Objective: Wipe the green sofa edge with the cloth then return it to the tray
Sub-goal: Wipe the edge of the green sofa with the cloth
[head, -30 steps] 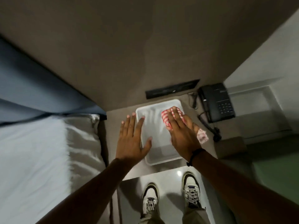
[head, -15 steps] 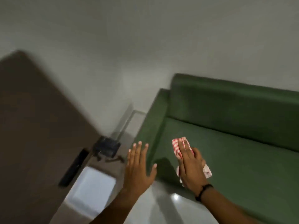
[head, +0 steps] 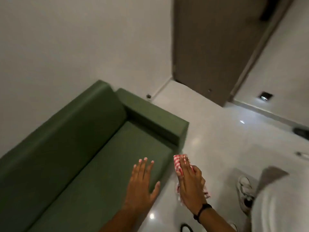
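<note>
Since the earlier frames the view had turned from the white tray on the bedside surface to the sofa, and half a second later it had swung further, so that the right end of the sofa and not the left one was in front of the person. The tray was no longer in sight.

The right hand (head: 189, 183) was stretched flat, palm down, with the red-and-white checked cloth (head: 177, 164) under it. The fingers lay over the cloth and pressed it rather than closing around it; one checked part stuck out past the fingertips and another crumpled part showed at the side of the palm near the wrist. The hand with the cloth was just beside the front edge of the green sofa (head: 93, 158), near the corner where the seat meets the armrest (head: 155, 122). Whether the cloth really touched the edge, I could not tell, because the hand covered that place.

The left hand (head: 142, 183) was open with fingers spread and held nothing. It hovered or rested over the front part of the seat, with the thumb at the seat's edge.

A black band (head: 202, 211) was on the right wrist. One white sneaker (head: 245, 190) stood on the glossy pale floor (head: 217, 139) to the right, and a brown door (head: 214, 47) was behind the sofa's end.
</note>
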